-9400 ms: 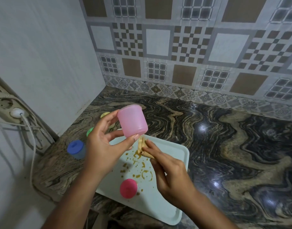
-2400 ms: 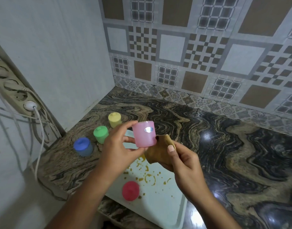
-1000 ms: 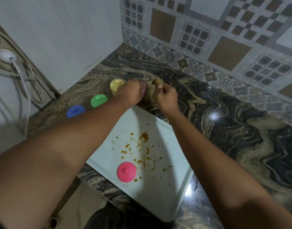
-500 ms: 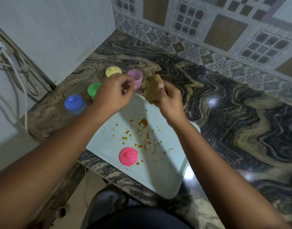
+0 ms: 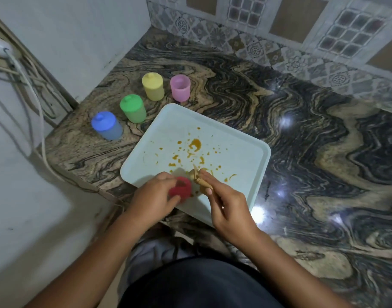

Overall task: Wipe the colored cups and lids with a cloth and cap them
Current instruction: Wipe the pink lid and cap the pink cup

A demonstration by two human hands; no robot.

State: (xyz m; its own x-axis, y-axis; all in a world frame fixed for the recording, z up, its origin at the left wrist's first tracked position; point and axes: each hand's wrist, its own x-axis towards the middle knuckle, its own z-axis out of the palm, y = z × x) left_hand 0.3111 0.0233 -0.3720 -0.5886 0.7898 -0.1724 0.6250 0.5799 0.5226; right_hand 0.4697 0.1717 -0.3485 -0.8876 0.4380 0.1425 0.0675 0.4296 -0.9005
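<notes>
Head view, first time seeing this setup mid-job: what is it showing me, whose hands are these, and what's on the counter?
No robot here: a camera worn on a person's head looks down at their two bare hands. The left hand grips the pink lid at the near edge of the tray, which is spattered with orange-brown drops. The right hand pinches a tan cloth beside the lid. On the marble counter behind the tray stand four cups: the blue cup, green cup and yellow cup are capped; the pink cup is open.

Marbled stone counter (image 5: 301, 134), patterned tile backsplash (image 5: 279, 30), white wall (image 5: 79, 41)
</notes>
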